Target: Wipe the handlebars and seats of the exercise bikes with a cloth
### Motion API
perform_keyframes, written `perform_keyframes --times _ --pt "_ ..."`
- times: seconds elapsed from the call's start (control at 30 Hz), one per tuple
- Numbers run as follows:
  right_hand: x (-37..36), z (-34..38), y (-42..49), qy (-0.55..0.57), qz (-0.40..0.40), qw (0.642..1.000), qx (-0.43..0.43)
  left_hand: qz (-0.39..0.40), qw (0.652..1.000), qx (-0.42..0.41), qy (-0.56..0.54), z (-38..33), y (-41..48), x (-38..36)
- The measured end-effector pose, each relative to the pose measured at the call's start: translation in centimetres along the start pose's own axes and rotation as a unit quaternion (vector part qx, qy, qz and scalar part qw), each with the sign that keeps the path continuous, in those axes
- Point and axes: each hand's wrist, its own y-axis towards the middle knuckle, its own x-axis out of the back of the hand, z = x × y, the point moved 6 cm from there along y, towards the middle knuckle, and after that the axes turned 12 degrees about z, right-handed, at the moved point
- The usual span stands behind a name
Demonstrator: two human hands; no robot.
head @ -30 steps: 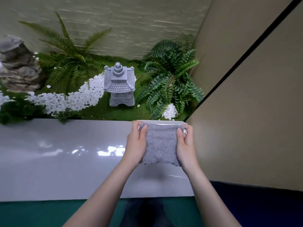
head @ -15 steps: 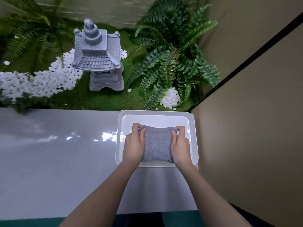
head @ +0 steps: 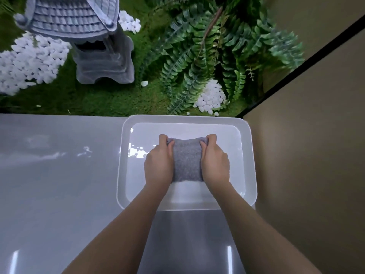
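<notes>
A folded grey cloth [head: 187,161] is held low inside a white rectangular tray [head: 249,155] on a glossy white ledge. My left hand [head: 159,163] grips the cloth's left edge, fingers curled over its far corner. My right hand [head: 215,162] grips the right edge the same way. The cloth's near edge seems to meet the tray floor; I cannot tell whether it rests there. No exercise bike is in view.
The white ledge [head: 59,184] runs left from the tray. Behind it lies a small garden with a grey stone lantern [head: 94,42], white pebbles [head: 29,62] and ferns [head: 207,56]. A beige wall [head: 308,155] stands close on the right.
The camera has tilted down and come closer. Both hands have carried the cloth from above the ledge down into the tray.
</notes>
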Motion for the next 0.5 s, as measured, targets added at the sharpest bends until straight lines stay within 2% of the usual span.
perform_keyframes --times 0.07,0.13,0.17,0.23,0.3,0.33,0.43,0.5 --pt "-0.1 0.0 -0.1 -0.077 -0.016 0.997 -0.014 -0.01 0.998 0.006 0.057 -0.2 -0.3 0.2" --pt "0.8 -0.2 -0.8 -0.09 -0.071 0.993 -0.025 -0.046 0.994 0.017 0.096 -0.1 -0.8 1.0" --pt "1.3 -0.2 -1.3 -0.078 -0.102 0.992 -0.008 -0.066 0.991 0.004 0.117 -0.2 -1.0 1.4" --pt "1.6 0.4 -2.0 -0.106 -0.136 0.982 0.081 -0.082 0.978 -0.071 0.178 -0.7 -1.5 1.3" --pt "0.3 0.8 -2.3 -0.193 -0.086 0.965 0.153 -0.023 0.956 -0.144 0.256 -0.8 -1.9 -0.1" --pt "-0.4 0.4 -2.3 -0.223 -0.045 0.96 0.162 0.015 0.944 -0.167 0.286 -0.5 -2.0 -0.7" --pt "-1.6 -1.3 -2.1 -0.256 0.05 0.954 0.15 0.088 0.925 -0.164 0.332 0.7 -2.0 -1.3" --pt "-1.5 -1.6 -1.7 -0.283 0.077 0.944 0.154 0.109 0.917 -0.158 0.35 0.8 -1.8 -1.2"
